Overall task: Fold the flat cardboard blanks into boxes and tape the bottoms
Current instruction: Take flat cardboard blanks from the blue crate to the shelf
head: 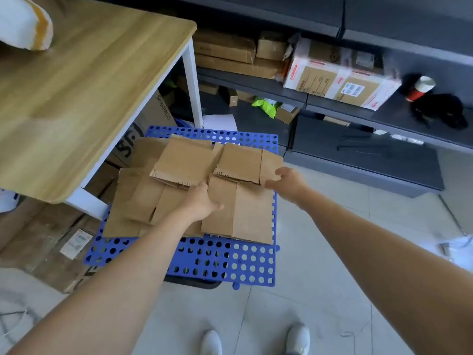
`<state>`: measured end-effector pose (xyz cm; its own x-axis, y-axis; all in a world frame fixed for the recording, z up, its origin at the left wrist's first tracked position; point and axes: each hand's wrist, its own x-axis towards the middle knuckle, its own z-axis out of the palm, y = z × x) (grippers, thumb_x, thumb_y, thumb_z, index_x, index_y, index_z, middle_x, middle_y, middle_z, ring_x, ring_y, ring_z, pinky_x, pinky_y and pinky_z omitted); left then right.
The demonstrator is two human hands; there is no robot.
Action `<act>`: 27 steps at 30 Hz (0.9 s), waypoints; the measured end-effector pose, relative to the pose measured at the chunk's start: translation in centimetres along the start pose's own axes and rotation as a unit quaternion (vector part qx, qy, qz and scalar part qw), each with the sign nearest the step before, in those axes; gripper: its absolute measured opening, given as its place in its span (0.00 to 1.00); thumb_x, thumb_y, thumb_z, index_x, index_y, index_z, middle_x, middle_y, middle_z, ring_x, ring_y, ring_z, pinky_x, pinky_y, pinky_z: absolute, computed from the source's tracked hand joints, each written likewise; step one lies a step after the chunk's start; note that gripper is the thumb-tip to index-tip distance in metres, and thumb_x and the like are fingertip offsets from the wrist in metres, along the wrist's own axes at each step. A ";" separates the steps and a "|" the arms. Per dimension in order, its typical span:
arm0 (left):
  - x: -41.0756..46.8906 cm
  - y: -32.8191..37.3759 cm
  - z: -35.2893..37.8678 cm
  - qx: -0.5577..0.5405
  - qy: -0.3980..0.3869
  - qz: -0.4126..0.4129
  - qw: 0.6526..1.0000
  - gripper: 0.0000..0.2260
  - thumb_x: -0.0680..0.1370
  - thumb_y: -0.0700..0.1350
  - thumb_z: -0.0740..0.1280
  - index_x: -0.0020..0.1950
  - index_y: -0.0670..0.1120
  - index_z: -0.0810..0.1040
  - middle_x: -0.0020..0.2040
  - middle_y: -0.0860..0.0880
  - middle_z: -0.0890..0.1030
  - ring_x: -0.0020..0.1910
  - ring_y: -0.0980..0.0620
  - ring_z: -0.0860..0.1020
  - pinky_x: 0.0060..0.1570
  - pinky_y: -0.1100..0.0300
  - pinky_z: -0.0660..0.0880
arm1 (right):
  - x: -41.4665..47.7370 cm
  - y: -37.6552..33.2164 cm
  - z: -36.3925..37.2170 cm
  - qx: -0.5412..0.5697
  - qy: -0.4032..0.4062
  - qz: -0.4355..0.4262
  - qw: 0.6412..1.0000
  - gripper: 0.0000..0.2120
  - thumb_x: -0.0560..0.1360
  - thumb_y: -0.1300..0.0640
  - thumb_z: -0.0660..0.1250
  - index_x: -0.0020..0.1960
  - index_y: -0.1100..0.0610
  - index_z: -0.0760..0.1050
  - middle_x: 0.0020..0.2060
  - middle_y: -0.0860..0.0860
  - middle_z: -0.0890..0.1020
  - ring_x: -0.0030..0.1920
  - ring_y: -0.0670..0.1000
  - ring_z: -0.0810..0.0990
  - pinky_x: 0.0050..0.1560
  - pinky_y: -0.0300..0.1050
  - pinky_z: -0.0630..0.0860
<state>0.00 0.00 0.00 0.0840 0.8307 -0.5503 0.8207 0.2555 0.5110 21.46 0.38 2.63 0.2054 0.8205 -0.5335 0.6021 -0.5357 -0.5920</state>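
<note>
On the blue perforated panel [204,262]: we see the cardboard blanks [245,216] lying flat in a loose, overlapping pile that covers its far half.
Left hand [202,201]: we hold it palm down on the middle of the pile, fingers stretched forward and relaxed, thumb out to the right. The fingertips meet the near edge of the upper left blank [184,160], and we cannot tell whether they slip beneath it.
Right hand [286,181]: we reach it to the right edge of the pile, fingers and thumb curved apart at the side flap of the upper right blank [240,160]. Blur keeps us from telling whether they grip the flap or only hover at it.
Wooden table [89,85]: it stands to our left, with its white leg just behind the panel's far left corner.
Shelves [256,83]: dark and low, they run beyond the panel and carry brown cartons, a taped parcel [340,80] and a red paper cup [421,88].
Shoes [211,342]: we see two pale shoes on the tiled floor at the near edge, apart from the panel.
</note>
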 end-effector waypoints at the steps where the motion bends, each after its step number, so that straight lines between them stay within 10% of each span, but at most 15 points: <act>1: 0.5 0.0 0.5 -0.013 0.001 -0.016 1.000 0.35 0.75 0.51 0.70 0.76 0.41 0.58 0.73 0.43 0.64 0.68 0.44 0.69 0.62 0.54 0.69 | 0.7 0.3 0.1 0.023 -0.003 0.008 1.000 0.31 0.76 0.53 0.68 0.74 0.60 0.61 0.67 0.58 0.71 0.64 0.57 0.73 0.53 0.43 0.68; 4: 2.1 -0.2 2.2 -0.072 0.006 -0.064 0.995 0.42 0.74 0.50 0.72 0.78 0.41 0.50 0.76 0.43 0.62 0.72 0.43 0.65 0.68 0.51 0.65 | 2.8 1.7 0.6 0.065 -0.011 0.039 0.997 0.30 0.77 0.51 0.67 0.73 0.61 0.61 0.66 0.57 0.71 0.65 0.57 0.71 0.54 0.44 0.66; 10: 4.2 -0.8 4.6 -0.174 0.061 -0.146 0.972 0.35 0.74 0.47 0.72 0.74 0.36 0.59 0.71 0.40 0.68 0.68 0.41 0.69 0.64 0.51 0.68 | 6.5 3.4 1.6 0.120 -0.014 0.110 0.987 0.14 0.76 0.52 0.66 0.53 0.60 0.67 0.43 0.52 0.71 0.36 0.49 0.69 0.37 0.42 0.69; 15: 5.2 -2.0 6.0 -0.233 0.049 -0.169 0.956 0.31 0.77 0.42 0.69 0.75 0.36 0.58 0.73 0.40 0.66 0.70 0.41 0.66 0.67 0.50 0.64 | 9.1 4.7 2.9 0.198 0.007 0.156 0.968 0.13 0.75 0.54 0.67 0.54 0.60 0.69 0.38 0.52 0.70 0.41 0.50 0.70 0.42 0.43 0.69; 27: 2.5 1.0 2.3 -0.272 0.049 -0.173 0.945 0.25 0.76 0.40 0.69 0.72 0.39 0.68 0.69 0.41 0.73 0.66 0.41 0.72 0.68 0.45 0.68 | 7.6 3.1 -1.2 0.458 -0.025 0.206 0.865 0.07 0.81 0.65 0.57 0.44 0.60 0.69 0.36 0.55 0.73 0.31 0.49 0.72 0.18 0.33 0.71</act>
<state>2.30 1.18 -2.41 -0.2107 0.6852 -0.6972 0.3758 0.7152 0.5893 25.83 5.21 -2.48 0.2099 0.5256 -0.8244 -0.3817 -0.7322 -0.5640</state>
